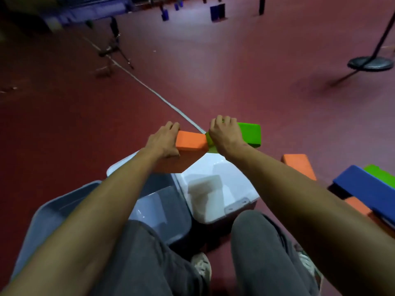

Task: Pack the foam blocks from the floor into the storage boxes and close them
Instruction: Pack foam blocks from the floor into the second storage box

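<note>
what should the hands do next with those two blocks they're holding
Probably bring both back and lower them into the grey box, which looks open. The left hand grips an orange block and the right hand a green block, held up by the far end of a white lid.

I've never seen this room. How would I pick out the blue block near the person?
Start at the white box in the middle and look right, to the picture's edge. There the blue block lies on top of an orange block, with a green block just behind it. It is the only blue one nearby.
</note>
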`<control>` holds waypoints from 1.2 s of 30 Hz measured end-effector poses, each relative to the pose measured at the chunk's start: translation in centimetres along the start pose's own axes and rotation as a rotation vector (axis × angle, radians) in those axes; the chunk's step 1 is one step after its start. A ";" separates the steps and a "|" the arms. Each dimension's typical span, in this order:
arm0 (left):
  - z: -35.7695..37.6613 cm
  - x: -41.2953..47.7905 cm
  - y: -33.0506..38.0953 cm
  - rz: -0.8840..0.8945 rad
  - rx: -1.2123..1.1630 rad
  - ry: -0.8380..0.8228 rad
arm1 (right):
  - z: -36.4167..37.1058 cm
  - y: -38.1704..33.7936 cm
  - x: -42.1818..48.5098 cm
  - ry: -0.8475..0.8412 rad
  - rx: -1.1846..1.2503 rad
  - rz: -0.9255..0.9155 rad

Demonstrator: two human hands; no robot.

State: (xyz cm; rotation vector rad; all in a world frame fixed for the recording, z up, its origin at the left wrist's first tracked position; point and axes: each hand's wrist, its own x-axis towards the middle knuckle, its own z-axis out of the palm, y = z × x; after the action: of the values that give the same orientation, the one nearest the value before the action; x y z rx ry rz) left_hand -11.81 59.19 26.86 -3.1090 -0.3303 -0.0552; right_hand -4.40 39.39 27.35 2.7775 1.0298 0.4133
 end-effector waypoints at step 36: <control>27.5 -5.0 -32.2 -0.459 0.108 -0.199 | 21.6 -34.9 19.2 -0.202 0.003 -0.666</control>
State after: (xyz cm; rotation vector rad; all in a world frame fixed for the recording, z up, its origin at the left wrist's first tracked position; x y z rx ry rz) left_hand -22.56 90.10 -0.41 -2.8678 -1.0062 0.2588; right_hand -5.25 77.30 2.54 2.2208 1.7759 0.0375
